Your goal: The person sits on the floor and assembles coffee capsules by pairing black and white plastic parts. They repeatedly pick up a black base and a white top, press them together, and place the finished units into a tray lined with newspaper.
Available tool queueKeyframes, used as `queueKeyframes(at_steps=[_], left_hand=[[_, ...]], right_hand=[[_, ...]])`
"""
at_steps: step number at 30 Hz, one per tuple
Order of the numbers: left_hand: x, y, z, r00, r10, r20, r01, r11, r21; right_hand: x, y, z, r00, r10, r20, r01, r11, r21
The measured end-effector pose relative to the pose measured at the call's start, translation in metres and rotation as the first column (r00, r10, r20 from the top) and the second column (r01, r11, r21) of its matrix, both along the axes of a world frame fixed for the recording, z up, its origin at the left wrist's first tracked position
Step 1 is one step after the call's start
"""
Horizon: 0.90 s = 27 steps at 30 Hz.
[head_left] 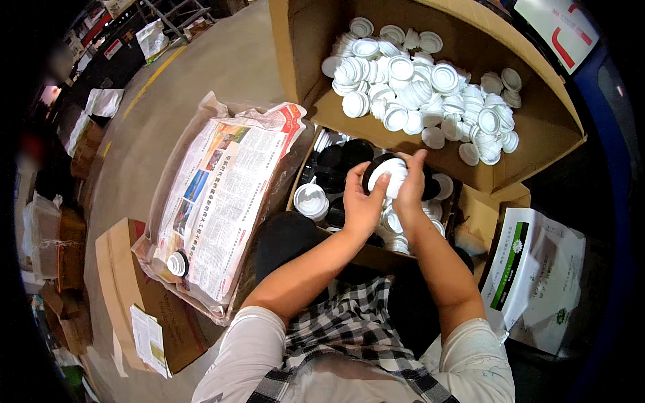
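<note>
The person's left hand and right hand curl their fingers around a round black plastic piece with a white disc-shaped part, held above an open brown cardboard box of mixed black and white pieces. One black-ringed, white-stepped round piece on the printed newspaper sheet appears already joined, while whether the held pair is fully seated cannot be told. Much seems left, judging by the heaped white ribbed plastic discs in the large brown carton.
</note>
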<state>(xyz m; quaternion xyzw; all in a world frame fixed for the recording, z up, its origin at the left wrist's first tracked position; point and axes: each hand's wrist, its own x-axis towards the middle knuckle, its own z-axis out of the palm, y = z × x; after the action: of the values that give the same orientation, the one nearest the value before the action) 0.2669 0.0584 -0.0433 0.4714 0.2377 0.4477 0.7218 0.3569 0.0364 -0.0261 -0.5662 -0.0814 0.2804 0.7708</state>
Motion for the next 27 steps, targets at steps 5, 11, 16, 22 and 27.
queueKeyframes(at_steps=[5, 11, 16, 22, 27], left_hand=[[-0.003, 0.013, 0.016, 0.981, -0.175, 0.085, 0.163, 0.977, 0.139], [-0.008, 0.037, 0.019, 0.967, -0.189, -0.171, 0.242, 0.892, 0.383], [-0.016, 0.019, 0.016, 0.935, -0.218, -0.279, 0.306, 0.894, 0.328], [-0.01, 0.012, 0.0, 0.969, -0.085, -0.231, 0.187, 0.867, 0.462], [-0.015, 0.004, 0.015, 0.932, 0.122, -0.341, 0.159, 0.708, 0.688]], right_hand=[[-0.013, -0.009, 0.017, 0.789, 0.138, -0.599, 0.066, 0.949, 0.307], [0.005, -0.019, 0.005, 0.955, -0.097, 0.28, 0.104, 0.995, -0.011], [0.009, -0.023, 0.007, 0.713, 0.125, 0.69, -0.125, 0.991, -0.05], [0.009, -0.023, 0.011, 0.806, 0.134, 0.577, -0.118, 0.991, -0.064], [0.018, -0.023, -0.004, 0.741, 0.211, 0.638, -0.168, 0.977, -0.128]])
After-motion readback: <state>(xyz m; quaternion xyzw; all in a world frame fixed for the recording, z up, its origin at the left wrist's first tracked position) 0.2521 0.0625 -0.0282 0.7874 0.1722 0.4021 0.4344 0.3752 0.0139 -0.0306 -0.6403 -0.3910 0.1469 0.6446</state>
